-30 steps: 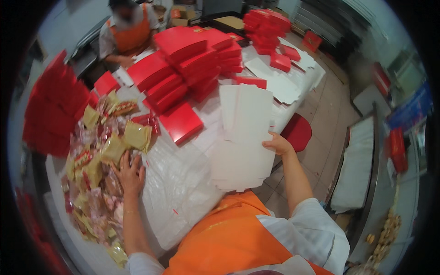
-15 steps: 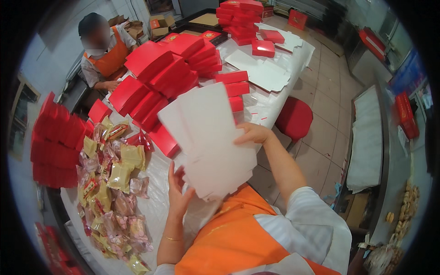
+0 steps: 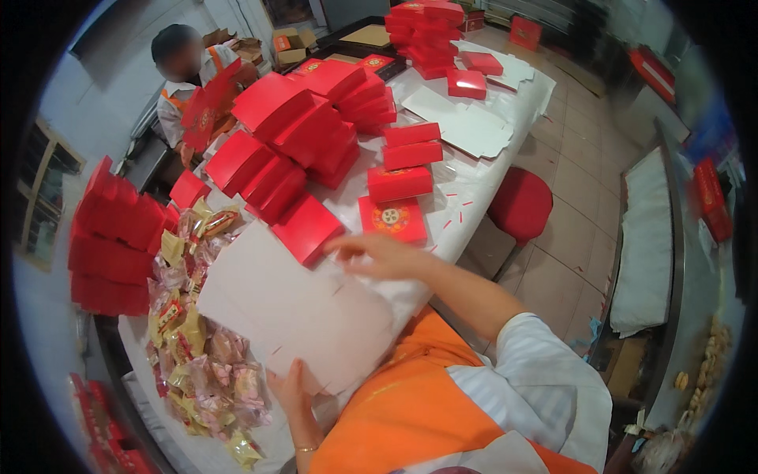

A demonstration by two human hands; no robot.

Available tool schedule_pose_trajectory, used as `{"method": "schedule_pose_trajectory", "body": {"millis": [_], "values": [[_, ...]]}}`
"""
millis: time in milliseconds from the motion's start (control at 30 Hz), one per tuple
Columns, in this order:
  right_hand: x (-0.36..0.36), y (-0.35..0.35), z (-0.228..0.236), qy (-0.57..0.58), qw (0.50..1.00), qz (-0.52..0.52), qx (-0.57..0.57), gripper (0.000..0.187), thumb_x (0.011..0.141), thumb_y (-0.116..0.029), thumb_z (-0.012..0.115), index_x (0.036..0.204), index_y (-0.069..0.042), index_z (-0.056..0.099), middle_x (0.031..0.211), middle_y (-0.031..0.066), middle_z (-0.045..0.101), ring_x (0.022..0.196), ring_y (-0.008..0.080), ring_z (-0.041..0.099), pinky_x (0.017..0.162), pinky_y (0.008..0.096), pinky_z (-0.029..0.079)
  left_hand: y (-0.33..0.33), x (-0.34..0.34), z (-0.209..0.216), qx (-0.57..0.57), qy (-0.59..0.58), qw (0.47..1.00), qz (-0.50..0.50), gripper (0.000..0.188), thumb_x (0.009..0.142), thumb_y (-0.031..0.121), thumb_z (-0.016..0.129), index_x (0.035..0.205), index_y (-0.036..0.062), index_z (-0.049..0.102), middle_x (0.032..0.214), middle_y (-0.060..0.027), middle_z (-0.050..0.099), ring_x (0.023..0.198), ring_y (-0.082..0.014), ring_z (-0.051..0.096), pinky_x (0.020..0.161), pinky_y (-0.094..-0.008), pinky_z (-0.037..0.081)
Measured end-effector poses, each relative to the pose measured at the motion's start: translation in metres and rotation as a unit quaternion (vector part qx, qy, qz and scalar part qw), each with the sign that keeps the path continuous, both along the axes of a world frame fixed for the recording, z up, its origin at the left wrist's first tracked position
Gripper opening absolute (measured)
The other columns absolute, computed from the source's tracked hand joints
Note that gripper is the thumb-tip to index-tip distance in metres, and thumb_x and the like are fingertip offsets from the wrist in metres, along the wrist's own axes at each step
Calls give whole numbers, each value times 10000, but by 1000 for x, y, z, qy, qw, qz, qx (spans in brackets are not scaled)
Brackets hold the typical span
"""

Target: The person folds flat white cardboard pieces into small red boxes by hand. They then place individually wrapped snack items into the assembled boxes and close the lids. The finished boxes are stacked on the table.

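A flat, unfolded white cardboard box blank (image 3: 296,304) with slits along its edges lies tilted in front of me, partly over the wrapped pastries. My left hand (image 3: 294,399) holds its near edge, the thumb on top and the other fingers hidden beneath. Just above the blank's right side hovers my right hand (image 3: 379,257), slightly blurred, its fingers stretched and apart with nothing in them. Beyond its fingertips lies a red box (image 3: 306,225). Another red box with a round gold-and-white emblem (image 3: 392,220) sits behind that hand.
Wrapped pastries (image 3: 225,363) are heaped at the left. Red boxes (image 3: 276,107) are piled mid-table, with another stack (image 3: 110,237) at far left. White blanks (image 3: 458,118) lie at the far right. A co-worker (image 3: 185,79) handles a red box piece across the table. A red stool (image 3: 519,205) stands beside the table.
The cardboard blank has swung down and left over the pastries. My right hand has let go of it and moved left. The co-worker has raised a red box piece.
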State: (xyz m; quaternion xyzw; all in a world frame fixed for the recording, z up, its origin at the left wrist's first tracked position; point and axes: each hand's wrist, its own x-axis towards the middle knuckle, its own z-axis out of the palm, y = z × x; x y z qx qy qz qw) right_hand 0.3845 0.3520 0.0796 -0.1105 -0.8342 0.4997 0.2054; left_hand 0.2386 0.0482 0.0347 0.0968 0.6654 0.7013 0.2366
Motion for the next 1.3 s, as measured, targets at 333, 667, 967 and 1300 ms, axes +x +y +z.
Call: {"method": "schedule_pose_trajectory", "body": {"millis": [333,667,967,1300], "values": [[69,153,26,-283,795,-279,458,1018,695,50,701,1540,-269,230,1554,171,255,1443,359,247,1164,486,247,-73,-16,-41,-41,-82,990,106,699,820,-101,650,1438,7,341,1282,-136,530,1098,-243,565,932,-358,502],[35,220,22,-300,830,-230,410,1069,660,-259,796,1549,-241,204,1334,170,520,1222,337,500,1004,458,391,-74,-23,-50,-50,-56,992,98,651,809,-109,666,1390,-4,393,1236,-137,564,1047,-259,597,888,-368,528],[1,248,28,-350,794,-297,398,1151,602,-409,855,1544,-222,220,1296,166,549,1209,334,520,1004,461,396,-73,-21,-47,-38,-47,994,88,624,819,-111,655,1380,6,411,1235,-134,570,1047,-255,599,885,-388,533],[-21,254,35,-372,829,-310,282,993,699,-462,737,1536,-278,237,1303,197,555,1170,372,565,998,492,440,-73,-15,-42,-66,-73,988,118,558,825,-100,652,1335,12,455,1179,-114,595,1010,-244,607,869,-376,526]]}}
